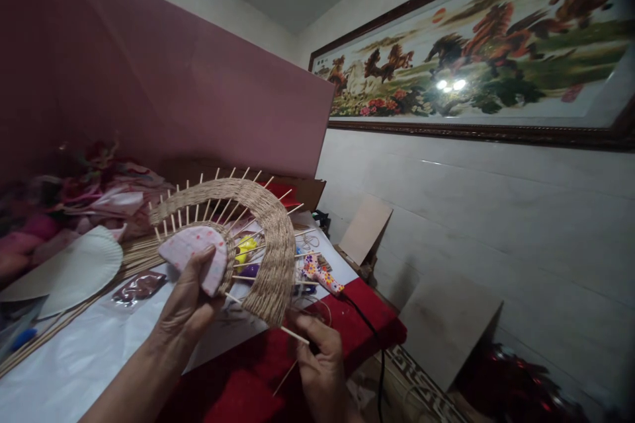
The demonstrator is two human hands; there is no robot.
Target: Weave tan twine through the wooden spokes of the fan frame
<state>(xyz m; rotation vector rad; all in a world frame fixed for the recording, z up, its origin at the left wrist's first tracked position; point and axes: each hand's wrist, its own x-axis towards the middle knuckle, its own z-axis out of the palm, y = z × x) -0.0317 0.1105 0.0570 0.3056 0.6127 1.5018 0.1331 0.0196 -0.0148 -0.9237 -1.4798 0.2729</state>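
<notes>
A half-round woven fan (280, 231) is held up over the table, its thin wooden sticks spreading like rays through a broad band of tan twine. At its centre is a half-circle pad (191, 248) of pale pink cloth with small red spots. My left hand (191, 301) grips this pad, thumb on the front and fingers behind. Close to the lower end of the band, my right hand (317, 350) is closed beside the last stick. A thin strand of twine (285, 378) hangs from its fingers; the fingertips are partly hidden.
Behind the fan lies a flower-patterned glue gun (321, 272) with a black cord. White scalloped paper pieces (82, 271), a bundle of sticks (141, 252) and a small plastic packet (139, 287) lie at left. Red cloth (370, 310) covers the table's right edge. Boards lean against the wall.
</notes>
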